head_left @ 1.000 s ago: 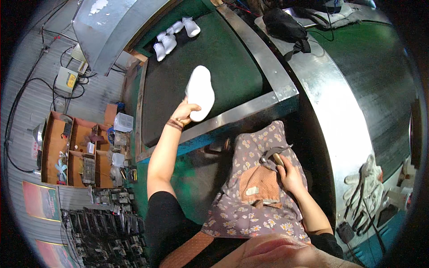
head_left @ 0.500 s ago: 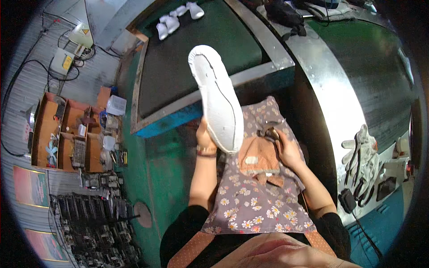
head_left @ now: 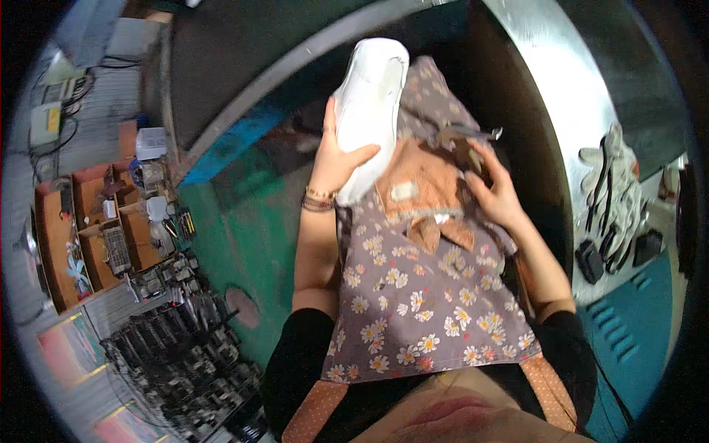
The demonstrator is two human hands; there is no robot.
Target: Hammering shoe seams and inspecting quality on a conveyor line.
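Note:
A white shoe sole (head_left: 363,136) stands tilted in front of me, its long face toward me. My left hand (head_left: 338,159) grips its left edge, thumb laid across the face and fingers behind. On the right, my right hand (head_left: 496,184) is curled beside a small tool (head_left: 464,153) with a dark brownish body and a thin curved metal piece. Its fingertips and thumb lie around the tool's body; the tool's exact kind is too blurred to tell. Beneath both hands hangs my flowered apron (head_left: 421,295) with an orange pocket (head_left: 421,181).
A dark conveyor belt (head_left: 244,74) with a metal frame runs ahead and left. A metal ledge (head_left: 561,88) on the right carries grey-white gloves (head_left: 617,192) and black-handled tools. On the left are a divided cardboard box (head_left: 81,244) and a heap of dark metal parts (head_left: 177,347).
The view has shifted downward and closer to the belt. The sole has turned to lean right at its top, and my left thumb now lies across its face. My right fingers look looser around the tool.

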